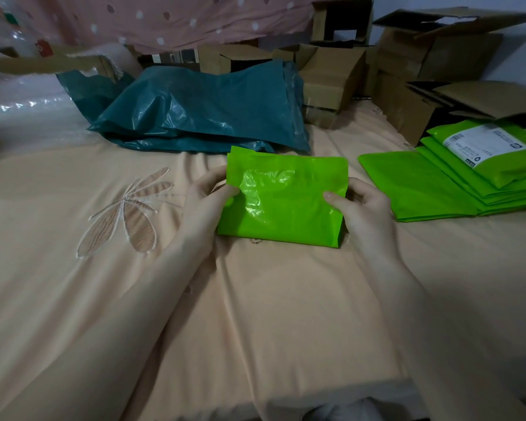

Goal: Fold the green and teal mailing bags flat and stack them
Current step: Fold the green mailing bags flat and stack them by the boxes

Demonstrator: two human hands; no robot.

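Note:
A folded bright green mailing bag (286, 199) is held just above the peach bedsheet, in the middle of the view. My left hand (205, 202) pinches its left edge, thumb on top. My right hand (362, 208) grips its right edge, thumb on the front. A stack of folded green bags (438, 186) lies to the right, its top one bearing a white shipping label (485, 144). Crumpled teal mailing bags (201, 110) are piled behind the held bag.
The peach bedsheet (134, 299) with an embroidered leaf covers the surface. Several open cardboard boxes (422, 65) crowd the back and right. Clear plastic wrap (22, 107) lies at the far left. A pink spotted cloth (164, 19) hangs behind.

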